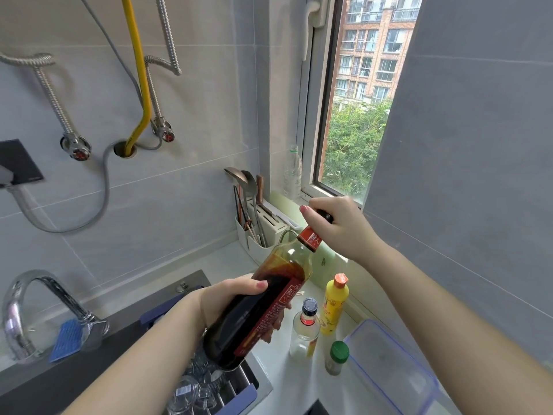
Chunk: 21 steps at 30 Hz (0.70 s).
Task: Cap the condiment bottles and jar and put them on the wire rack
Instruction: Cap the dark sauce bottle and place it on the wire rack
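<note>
Counter (302,390) carries two bottles (304,330) (333,307), one jar (337,357) at five o'clock; left grip (236,298) clasps third bottle (254,322), right grip (338,226) pinches its cap (325,215).

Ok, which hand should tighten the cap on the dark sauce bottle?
Right hand: its fingers curl round the cap, while the left hand grips the dark sauce bottle by its body, steadying it.

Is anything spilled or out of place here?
Nothing spilled. The dark sauce bottle is tilted above the sink, left hand round its body, right hand on its cap; the clear bottle and yellow bottle stand upright.
</note>
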Available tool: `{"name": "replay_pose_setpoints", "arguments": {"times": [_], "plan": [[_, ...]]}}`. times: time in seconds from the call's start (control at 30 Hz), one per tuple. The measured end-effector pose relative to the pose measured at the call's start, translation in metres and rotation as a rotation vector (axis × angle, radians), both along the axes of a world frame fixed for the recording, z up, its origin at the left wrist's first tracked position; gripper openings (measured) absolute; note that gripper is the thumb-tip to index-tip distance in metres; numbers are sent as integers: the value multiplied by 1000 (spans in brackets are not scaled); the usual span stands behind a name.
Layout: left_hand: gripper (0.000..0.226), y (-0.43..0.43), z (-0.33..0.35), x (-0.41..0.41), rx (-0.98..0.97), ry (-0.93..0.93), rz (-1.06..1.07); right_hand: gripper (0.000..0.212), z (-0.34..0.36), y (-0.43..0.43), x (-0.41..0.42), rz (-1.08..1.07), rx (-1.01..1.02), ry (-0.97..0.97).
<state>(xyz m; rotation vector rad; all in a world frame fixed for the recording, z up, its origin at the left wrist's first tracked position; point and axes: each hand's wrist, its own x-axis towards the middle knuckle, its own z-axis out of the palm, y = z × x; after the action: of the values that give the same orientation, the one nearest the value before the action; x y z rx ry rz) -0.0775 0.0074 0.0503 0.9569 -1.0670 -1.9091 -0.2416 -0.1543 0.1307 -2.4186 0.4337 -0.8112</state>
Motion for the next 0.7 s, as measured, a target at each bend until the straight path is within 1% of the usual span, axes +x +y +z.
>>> {"name": "replay_pose_setpoints", "arguments": {"times": [0.1, 0.2, 0.27, 0.3, 0.37, 0.43, 0.5, 0.57, 0.7], "plan": [[64, -1, 4, -4, -52, -251, 219, 47, 0, -4, 1, -77, 19, 75], [45, -5, 10, -14, -146, -524, 373, 49, 0, -9, 3, -190, 58, 157], [37, -8, 13, -21, -240, -802, 481, 49, -2, -14, 4, -289, 89, 222], [37, -9, 14, -24, -284, -960, 544, 47, -4, -17, 5, -335, 110, 248], [47, -10, 14, -32, -361, -1259, 652, 44, -8, -21, 6, -412, 166, 289], [57, -12, 12, -37, -390, -1475, 709, 42, -13, -24, 7, -475, 241, 324], [64, -16, 6, -41, -394, -1609, 715, 38, -17, -26, 7, -531, 326, 380], [68, -18, -1, -44, -408, -1700, 719, 33, -20, -27, 7, -567, 407, 425], [71, -19, -13, -47, -412, -1746, 746, 32, -25, -28, 5, -585, 482, 449]]}}
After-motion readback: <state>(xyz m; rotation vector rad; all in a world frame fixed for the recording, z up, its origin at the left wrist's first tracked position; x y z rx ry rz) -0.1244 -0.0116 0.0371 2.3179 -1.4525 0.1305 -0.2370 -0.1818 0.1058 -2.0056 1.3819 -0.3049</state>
